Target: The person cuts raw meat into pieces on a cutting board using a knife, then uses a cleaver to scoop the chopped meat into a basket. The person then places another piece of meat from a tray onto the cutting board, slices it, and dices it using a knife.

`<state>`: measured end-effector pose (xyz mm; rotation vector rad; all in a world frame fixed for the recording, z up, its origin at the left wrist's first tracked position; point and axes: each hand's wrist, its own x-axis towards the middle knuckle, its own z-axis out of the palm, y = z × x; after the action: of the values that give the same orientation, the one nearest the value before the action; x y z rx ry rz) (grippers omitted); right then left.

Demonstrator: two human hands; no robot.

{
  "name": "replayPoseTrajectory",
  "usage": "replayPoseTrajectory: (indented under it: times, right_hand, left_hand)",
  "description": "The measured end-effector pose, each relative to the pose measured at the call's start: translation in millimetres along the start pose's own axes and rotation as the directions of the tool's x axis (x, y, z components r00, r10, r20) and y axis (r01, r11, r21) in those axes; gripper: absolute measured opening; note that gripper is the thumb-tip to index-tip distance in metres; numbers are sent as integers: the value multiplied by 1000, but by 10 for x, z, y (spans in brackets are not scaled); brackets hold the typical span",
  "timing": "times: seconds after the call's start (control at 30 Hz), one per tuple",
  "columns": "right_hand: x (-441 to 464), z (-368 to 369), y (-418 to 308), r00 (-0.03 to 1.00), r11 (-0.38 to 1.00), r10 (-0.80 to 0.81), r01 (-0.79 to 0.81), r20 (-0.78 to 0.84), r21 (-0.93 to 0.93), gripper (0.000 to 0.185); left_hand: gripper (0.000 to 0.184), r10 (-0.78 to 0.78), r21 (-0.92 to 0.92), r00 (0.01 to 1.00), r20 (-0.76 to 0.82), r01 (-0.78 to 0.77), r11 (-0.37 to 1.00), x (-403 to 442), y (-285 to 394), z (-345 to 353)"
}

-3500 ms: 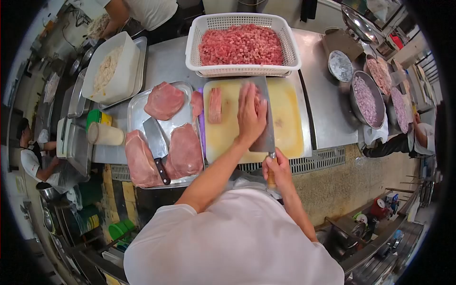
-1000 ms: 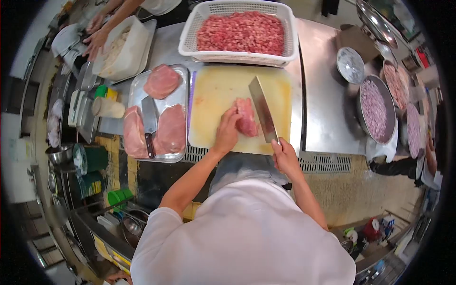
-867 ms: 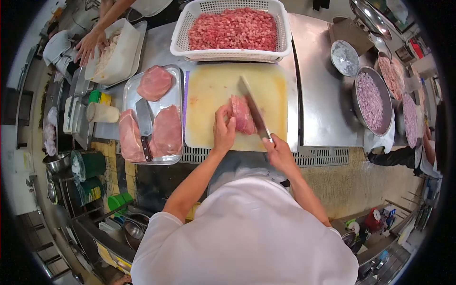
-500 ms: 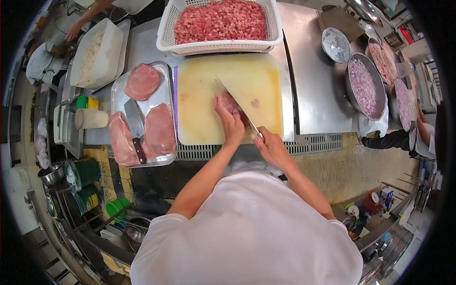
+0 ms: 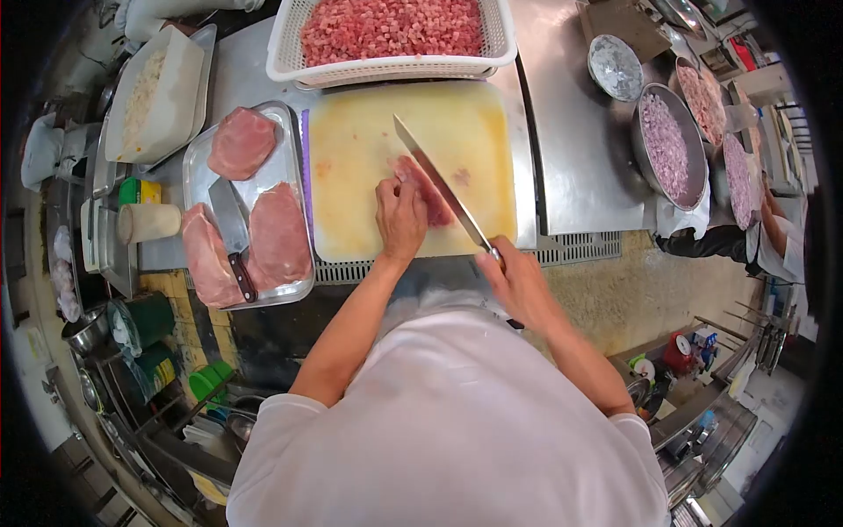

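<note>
A long kitchen knife (image 5: 443, 183) is in my right hand (image 5: 520, 283), its fingers wrapped round the handle. The blade points up and left, lying along the right side of a dark red piece of meat (image 5: 434, 204). My left hand (image 5: 401, 217) presses on the meat's left side with curled fingers, partly hiding it. Under both is a yellowed cutting board (image 5: 351, 132) with small reddish stains. To the left, a metal tray (image 5: 277, 114) bears 3 pale pink meat slabs (image 5: 280, 235) and a cleaver (image 5: 230, 218) with a dark handle.
Behind the board stands a white perforated basket (image 5: 395, 72) of diced meat (image 5: 391, 31). At the left are a white tub (image 5: 180, 105) and a pale cup (image 5: 149, 223). Metal bowls (image 5: 645, 149) with chopped pinkish pieces stand at the right, near another person's arm (image 5: 775, 224).
The knife has shifted slightly and its blade shows more fully. My left hand has moved left on the meat, with its fingers now more curled. The whole view has shifted a little.
</note>
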<state>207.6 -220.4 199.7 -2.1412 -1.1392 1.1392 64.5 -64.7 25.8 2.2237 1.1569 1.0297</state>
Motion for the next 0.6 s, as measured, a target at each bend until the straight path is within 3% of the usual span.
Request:
replayPoseTrajectory:
  times: [0.13, 0.2, 0.27, 0.3, 0.4, 0.6]
  right_hand:
    - [-194, 28, -32, 1000, 998, -17, 18, 7, -55, 34]
    - [-168, 129, 36, 997, 993, -71, 69, -17, -95, 32]
    - [-150, 79, -65, 1000, 993, 24, -21, 19, -114, 28]
    - [-131, 47, -77, 999, 992, -18, 22, 31, -123, 28]
    - [163, 34, -57, 994, 992, -71, 79, 77, -103, 30]
    - [925, 493, -254, 988, 967, -144, 151, 51, -203, 30]
  left_hand:
    - [33, -35, 46, 993, 112, 30, 998, 39, 19, -51]
    - [43, -142, -33, 974, 178, 150, 988, 18, 12, 56]
    - [49, -75, 121, 989, 125, 59, 991, -26, -103, 145]
    - [48, -88, 142, 986, 144, 68, 988, -62, -162, 217]
    - [47, -1, 3, 999, 34, 1, 1000, -41, -88, 149]
    - [59, -40, -104, 998, 48, 45, 994, -21, -36, -26]
